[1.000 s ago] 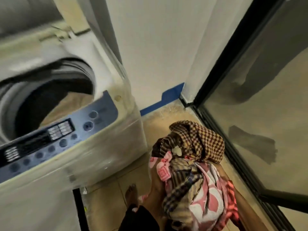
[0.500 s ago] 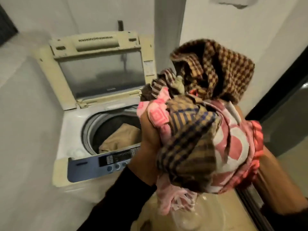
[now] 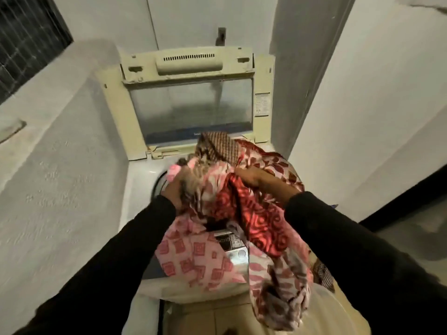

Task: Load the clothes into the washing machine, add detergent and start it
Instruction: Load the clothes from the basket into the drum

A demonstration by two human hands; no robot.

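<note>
A top-loading washing machine [image 3: 137, 189] stands in front of me with its lid [image 3: 191, 105] raised against the back wall. A bundle of patterned clothes [image 3: 242, 213], pink, red and brown checked, lies over the tub opening and hides the drum. Part of the bundle hangs down over the control panel [image 3: 229, 240] and the machine's front. My left hand [image 3: 173, 189] grips the bundle on its left side. My right hand [image 3: 254, 176] grips it on top, right of centre. Both arms wear black sleeves.
A grey plastered ledge [image 3: 55, 146] runs close along the machine's left side, under a barred window [image 3: 26, 37]. A white wall [image 3: 362, 105] stands to the right, with a dark door frame [image 3: 411, 197] beyond it. Tiled floor [image 3: 217, 317] shows below.
The bundle was lifted from low near the floor up to chest height, then moved forward and down onto the washer's opening. The view turned to face the machine squarely.
</note>
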